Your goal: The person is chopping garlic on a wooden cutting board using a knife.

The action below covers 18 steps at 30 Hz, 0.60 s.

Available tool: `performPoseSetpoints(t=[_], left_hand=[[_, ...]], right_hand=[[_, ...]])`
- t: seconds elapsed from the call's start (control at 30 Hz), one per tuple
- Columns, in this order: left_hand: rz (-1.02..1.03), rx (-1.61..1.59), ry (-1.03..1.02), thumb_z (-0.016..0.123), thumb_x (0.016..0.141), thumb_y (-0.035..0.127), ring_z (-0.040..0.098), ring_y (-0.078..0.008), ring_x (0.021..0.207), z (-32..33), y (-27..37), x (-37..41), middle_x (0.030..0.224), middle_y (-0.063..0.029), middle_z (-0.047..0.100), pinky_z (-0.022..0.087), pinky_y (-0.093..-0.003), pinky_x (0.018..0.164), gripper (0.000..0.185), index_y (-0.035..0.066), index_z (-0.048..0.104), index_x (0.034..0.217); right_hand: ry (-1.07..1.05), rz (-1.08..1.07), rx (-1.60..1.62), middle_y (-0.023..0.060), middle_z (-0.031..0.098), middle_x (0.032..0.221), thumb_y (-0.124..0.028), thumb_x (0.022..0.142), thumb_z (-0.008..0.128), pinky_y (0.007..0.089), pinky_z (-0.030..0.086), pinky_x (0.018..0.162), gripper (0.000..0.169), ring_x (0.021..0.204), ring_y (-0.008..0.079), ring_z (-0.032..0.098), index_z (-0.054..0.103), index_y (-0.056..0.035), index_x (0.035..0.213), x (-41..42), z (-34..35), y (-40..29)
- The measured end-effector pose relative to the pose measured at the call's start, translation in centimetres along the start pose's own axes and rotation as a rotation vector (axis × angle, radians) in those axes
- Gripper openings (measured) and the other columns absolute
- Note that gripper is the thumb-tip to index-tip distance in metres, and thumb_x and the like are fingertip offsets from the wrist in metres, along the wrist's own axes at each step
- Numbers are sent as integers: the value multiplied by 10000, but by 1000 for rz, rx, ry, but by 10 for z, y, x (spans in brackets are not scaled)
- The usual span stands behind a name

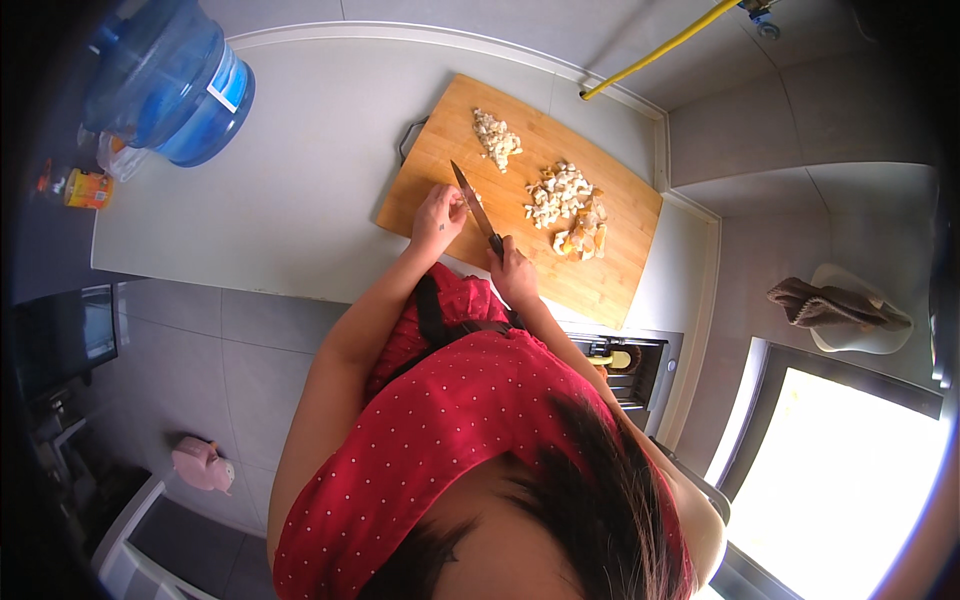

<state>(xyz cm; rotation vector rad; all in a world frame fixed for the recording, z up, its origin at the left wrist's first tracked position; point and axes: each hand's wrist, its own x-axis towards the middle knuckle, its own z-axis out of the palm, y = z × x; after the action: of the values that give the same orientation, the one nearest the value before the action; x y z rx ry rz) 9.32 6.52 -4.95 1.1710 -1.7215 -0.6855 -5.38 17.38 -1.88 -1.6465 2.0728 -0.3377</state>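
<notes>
My right hand [514,271] grips the black handle of a kitchen knife [474,200], whose blade points up and left over a wooden cutting board [435,161]. Beside the blade, my left hand [436,219] has its fingers bent and pinched on a small pale food piece [468,197], mostly hidden by fingers and blade. A pile of finely diced pale food [496,139] lies near the board's far edge. To the right sits a coarser diced heap [556,196], touching larger tan-edged slices [583,231] that look like mushroom.
A large blue water bottle [187,97] stands on the grey counter [300,165] at left, near an orange-labelled container [88,189]. Behind the board, a yellow pipe [660,51] meets the counter. A sink [637,382] lies right of my body. A brown cloth [817,301] hangs at right.
</notes>
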Motion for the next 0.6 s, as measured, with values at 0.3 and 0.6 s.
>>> performPoseSetpoints(t=[0.3,0.6], left_hand=[[-4,70,-21,647,704,16,581,-276,656,-15,2,0,786,-98,534,497,-359,574,179,65,518,819],[-49,113,-37,676,700,45,573,-243,620,-15,-3,-3,729,-69,540,473,-346,541,146,73,551,769]], right_hand=[[31,-53,-45,228,626,773,-318,891,504,493,487,581,322,680,419,613,416,-27,996,0,0,-4],[-3,-55,-60,223,627,817,-322,892,496,487,491,590,357,690,412,618,422,-18,1065,1,0,-7]])
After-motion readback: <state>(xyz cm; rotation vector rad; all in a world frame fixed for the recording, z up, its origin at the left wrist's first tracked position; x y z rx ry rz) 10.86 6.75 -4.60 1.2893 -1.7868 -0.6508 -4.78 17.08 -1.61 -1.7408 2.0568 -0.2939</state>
